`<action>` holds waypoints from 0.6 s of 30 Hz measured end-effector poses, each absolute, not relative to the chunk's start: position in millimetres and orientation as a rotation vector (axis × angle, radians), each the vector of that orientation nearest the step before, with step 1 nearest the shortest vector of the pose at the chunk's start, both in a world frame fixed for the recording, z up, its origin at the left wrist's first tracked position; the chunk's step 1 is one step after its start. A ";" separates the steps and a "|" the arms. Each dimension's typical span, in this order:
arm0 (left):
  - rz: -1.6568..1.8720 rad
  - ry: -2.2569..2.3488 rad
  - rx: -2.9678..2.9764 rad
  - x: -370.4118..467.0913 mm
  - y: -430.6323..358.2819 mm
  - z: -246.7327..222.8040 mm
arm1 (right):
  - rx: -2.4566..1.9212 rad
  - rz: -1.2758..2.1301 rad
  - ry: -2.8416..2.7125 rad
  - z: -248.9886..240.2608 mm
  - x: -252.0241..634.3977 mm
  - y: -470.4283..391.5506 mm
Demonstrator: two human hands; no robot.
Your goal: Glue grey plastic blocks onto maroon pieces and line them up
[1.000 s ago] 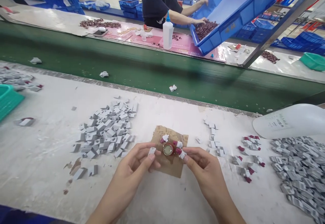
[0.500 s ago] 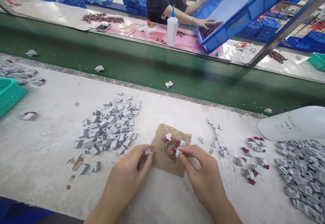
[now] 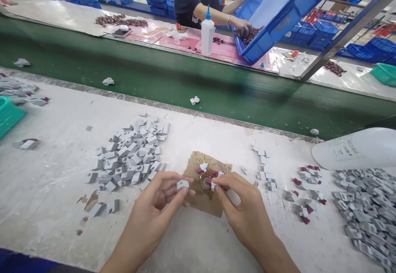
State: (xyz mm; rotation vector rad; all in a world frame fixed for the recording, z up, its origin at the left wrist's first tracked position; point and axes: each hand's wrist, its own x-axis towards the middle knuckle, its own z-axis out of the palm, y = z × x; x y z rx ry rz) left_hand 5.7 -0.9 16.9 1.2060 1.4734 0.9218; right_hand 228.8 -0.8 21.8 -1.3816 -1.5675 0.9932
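My left hand (image 3: 165,194) pinches a small light-grey plastic block (image 3: 182,184) between thumb and fingers, just left of the cardboard piece. In my right hand (image 3: 243,198) is a small white-and-maroon plastic part (image 3: 212,183), gripped between thumb and forefinger. That part is over a round shallow cap (image 3: 205,180) with a beaded rim, which lies on a square of brown cardboard (image 3: 210,208). Another white-and-maroon part (image 3: 203,167) rests on the cardboard behind the cap, and one more lies partly behind my right fingertips.
A heap of grey blocks (image 3: 130,157) lies left; another pile (image 3: 368,215) is right, beside a white bottle (image 3: 355,149) on its side. Maroon-tipped parts (image 3: 306,211) sit between. Beyond runs a green conveyor (image 3: 148,71) with white pieces. Across it, a person's hand reaches into a tilted blue crate (image 3: 278,29).
My left hand has turned the grey block more into view, its fingers more spread. White pieces on the conveyor have moved left. The co-worker's hand has shifted within the tilted crate.
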 end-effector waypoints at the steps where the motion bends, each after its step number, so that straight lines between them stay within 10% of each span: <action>1: 0.964 1.446 1.117 7.9 1.5 20.3 | -1.381 1.035 -1.514 22.9 229.6 -1.2; 18: 0.930 1.056 0.954 61.0 30.9 39.9 | -1.084 1.465 -0.773 24.2 237.7 6.9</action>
